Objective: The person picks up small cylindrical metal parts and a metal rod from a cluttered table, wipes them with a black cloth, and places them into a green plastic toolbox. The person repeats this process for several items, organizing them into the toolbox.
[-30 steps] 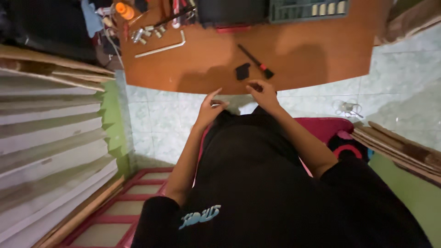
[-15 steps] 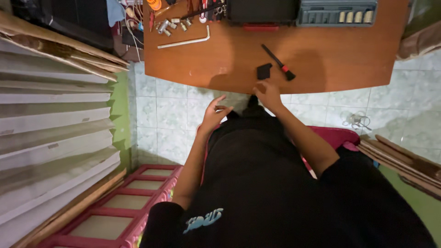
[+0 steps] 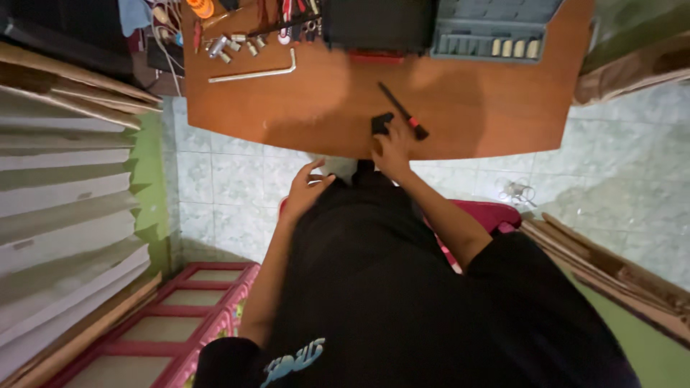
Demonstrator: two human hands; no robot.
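The right hand (image 3: pixel 392 152) reaches over the near edge of the wooden tabletop (image 3: pixel 316 108), its grip closing on a small black part (image 3: pixel 381 123) just beside a black screwdriver (image 3: pixel 402 111). The left hand (image 3: pixel 305 188) hovers below the edge, grip released, fingers spread above tiled floor (image 3: pixel 215 179).

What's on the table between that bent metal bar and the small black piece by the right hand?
Nothing: the head view shows bare brown tabletop between the bent metal bar and the small black piece.
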